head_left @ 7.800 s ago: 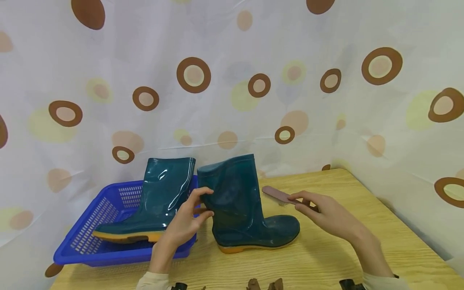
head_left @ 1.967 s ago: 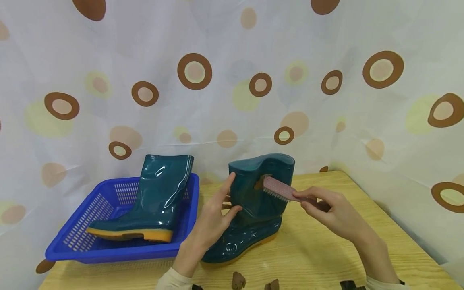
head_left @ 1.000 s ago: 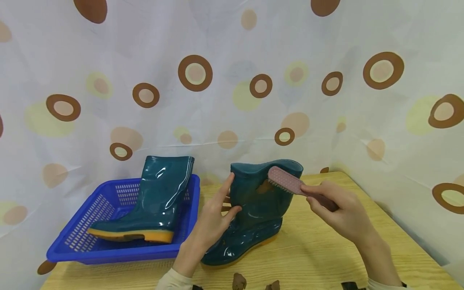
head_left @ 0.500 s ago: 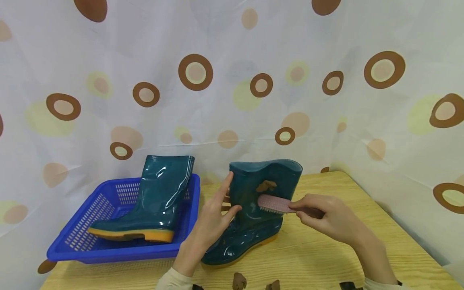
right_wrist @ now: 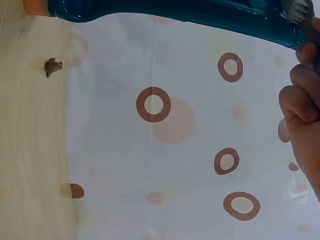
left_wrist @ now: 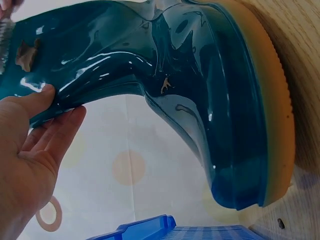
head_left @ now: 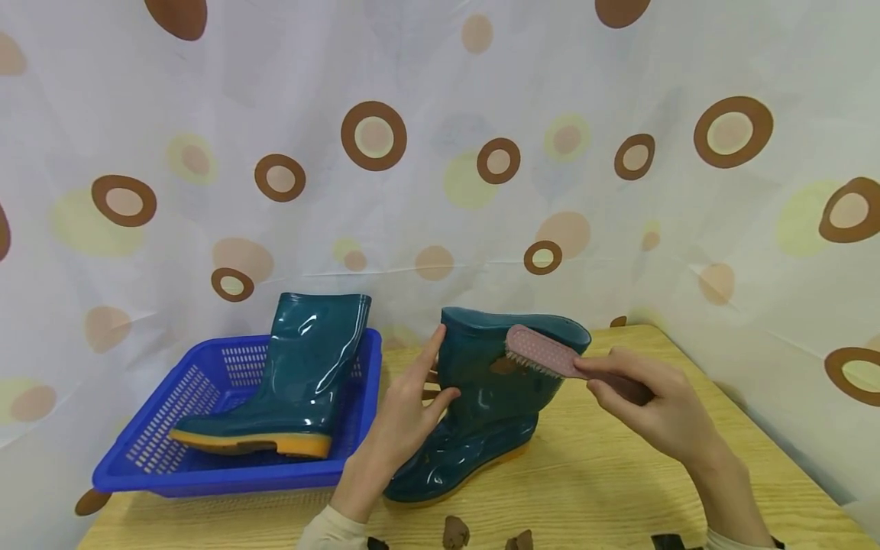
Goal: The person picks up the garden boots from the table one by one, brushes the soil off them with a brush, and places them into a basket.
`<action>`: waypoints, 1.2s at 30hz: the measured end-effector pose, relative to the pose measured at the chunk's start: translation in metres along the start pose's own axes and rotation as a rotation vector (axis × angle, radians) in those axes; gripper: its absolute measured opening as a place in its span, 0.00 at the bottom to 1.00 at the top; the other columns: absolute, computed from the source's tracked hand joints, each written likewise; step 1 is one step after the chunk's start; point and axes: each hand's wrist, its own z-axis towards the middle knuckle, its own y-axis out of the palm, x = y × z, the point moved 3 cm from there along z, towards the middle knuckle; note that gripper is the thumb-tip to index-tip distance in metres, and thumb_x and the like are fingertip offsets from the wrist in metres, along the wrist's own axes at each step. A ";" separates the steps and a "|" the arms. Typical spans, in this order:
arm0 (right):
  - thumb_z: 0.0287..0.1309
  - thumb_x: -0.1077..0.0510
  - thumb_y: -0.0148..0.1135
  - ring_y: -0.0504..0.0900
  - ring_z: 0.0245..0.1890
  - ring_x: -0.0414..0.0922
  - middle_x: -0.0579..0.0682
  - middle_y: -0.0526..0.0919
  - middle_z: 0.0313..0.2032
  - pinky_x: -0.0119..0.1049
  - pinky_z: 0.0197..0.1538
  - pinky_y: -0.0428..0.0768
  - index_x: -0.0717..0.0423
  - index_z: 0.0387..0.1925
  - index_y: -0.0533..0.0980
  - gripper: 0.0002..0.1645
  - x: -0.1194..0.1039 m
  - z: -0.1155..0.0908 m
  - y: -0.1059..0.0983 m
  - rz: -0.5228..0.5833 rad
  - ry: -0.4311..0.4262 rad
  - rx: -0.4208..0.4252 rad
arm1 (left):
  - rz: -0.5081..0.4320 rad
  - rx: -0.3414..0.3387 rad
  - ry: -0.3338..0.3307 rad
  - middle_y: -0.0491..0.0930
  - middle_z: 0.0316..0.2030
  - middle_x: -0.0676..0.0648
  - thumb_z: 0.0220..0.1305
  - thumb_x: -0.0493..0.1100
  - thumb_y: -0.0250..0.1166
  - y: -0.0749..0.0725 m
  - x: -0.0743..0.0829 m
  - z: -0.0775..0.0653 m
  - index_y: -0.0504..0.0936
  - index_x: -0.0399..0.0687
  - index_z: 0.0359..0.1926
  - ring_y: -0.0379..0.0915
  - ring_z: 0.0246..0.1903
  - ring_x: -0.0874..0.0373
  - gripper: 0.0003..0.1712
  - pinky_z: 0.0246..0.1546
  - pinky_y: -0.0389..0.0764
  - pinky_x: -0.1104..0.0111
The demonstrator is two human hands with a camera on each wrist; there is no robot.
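Note:
A dark green rubber boot [head_left: 491, 397] with a yellow sole stands on the table, its toe toward the front left and its shaft leaning right. My left hand [head_left: 399, 420] grips the shaft's left edge, thumb on the near side and fingers behind. In my right hand [head_left: 656, 401] is the handle of a pink brush [head_left: 539, 351], whose pale bristles face the upper shaft below the rim. Beside the bristles a brown mud patch [head_left: 505, 365] clings to the shaft. The left wrist view shows this mud [left_wrist: 26, 55] plus a smaller brown smear [left_wrist: 166, 84] near the ankle.
A blue plastic basket [head_left: 227, 480] at the left holds a second green boot [head_left: 305, 367]. Two brown clods [head_left: 455, 532] lie at the table's front edge. Behind the wooden table [head_left: 619, 473] hangs a white patterned curtain [head_left: 426, 69]. A brown crumb [right_wrist: 53, 66] shows in the right wrist view.
Earlier the boot's toe pointed right; it now points front left. In the last half second the brush has risen from mid-shaft to near the rim, and the shaft top has tipped slightly right.

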 end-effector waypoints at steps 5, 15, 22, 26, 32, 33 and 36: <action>0.42 0.79 0.68 0.77 0.29 0.30 0.44 0.86 0.38 0.19 0.31 0.75 0.61 0.44 0.84 0.25 0.001 0.002 0.002 -0.096 0.027 -0.016 | -0.013 0.001 0.004 0.79 0.45 0.43 0.61 0.34 0.69 0.000 0.001 0.000 0.50 0.62 0.79 0.83 0.41 0.54 0.53 0.40 0.87 0.67; 0.52 0.77 0.65 0.80 0.28 0.30 0.41 0.86 0.40 0.22 0.31 0.79 0.52 0.49 0.83 0.25 0.004 -0.002 0.004 -0.048 0.226 -0.200 | -0.018 0.011 -0.009 0.79 0.45 0.43 0.61 0.34 0.69 -0.001 0.000 -0.001 0.49 0.61 0.79 0.83 0.41 0.55 0.54 0.40 0.87 0.68; 0.56 0.72 0.65 0.74 0.25 0.28 0.36 0.85 0.36 0.20 0.28 0.75 0.46 0.47 0.83 0.22 0.004 -0.003 0.011 -0.052 0.201 -0.314 | -0.022 0.007 -0.054 0.78 0.47 0.43 0.62 0.35 0.68 0.000 -0.002 -0.001 0.46 0.62 0.80 0.82 0.42 0.54 0.54 0.40 0.87 0.67; 0.52 0.76 0.65 0.74 0.25 0.29 0.39 0.85 0.36 0.20 0.27 0.74 0.51 0.48 0.83 0.25 0.002 -0.002 0.011 0.007 0.142 -0.260 | -0.012 0.006 -0.053 0.78 0.47 0.42 0.63 0.35 0.68 0.001 -0.003 -0.001 0.46 0.63 0.80 0.82 0.42 0.54 0.54 0.39 0.87 0.68; 0.40 0.81 0.67 0.75 0.26 0.30 0.44 0.86 0.37 0.20 0.28 0.73 0.59 0.48 0.84 0.30 0.002 -0.001 0.005 -0.054 0.034 -0.094 | -0.004 0.010 -0.065 0.79 0.48 0.44 0.62 0.35 0.68 0.001 -0.003 -0.001 0.46 0.67 0.79 0.82 0.42 0.56 0.55 0.40 0.86 0.69; 0.41 0.80 0.68 0.76 0.27 0.30 0.44 0.86 0.37 0.20 0.29 0.74 0.57 0.48 0.84 0.30 0.003 -0.001 0.005 -0.071 0.047 -0.096 | -0.007 0.010 -0.071 0.79 0.48 0.44 0.62 0.35 0.69 0.001 -0.003 -0.001 0.46 0.68 0.79 0.82 0.42 0.56 0.55 0.40 0.86 0.69; 0.45 0.77 0.69 0.75 0.28 0.28 0.40 0.85 0.38 0.19 0.30 0.73 0.52 0.48 0.84 0.28 0.005 -0.001 0.010 -0.127 0.090 -0.142 | -0.015 0.009 -0.075 0.78 0.48 0.44 0.61 0.35 0.69 0.001 -0.003 -0.001 0.46 0.68 0.79 0.82 0.42 0.56 0.56 0.40 0.86 0.70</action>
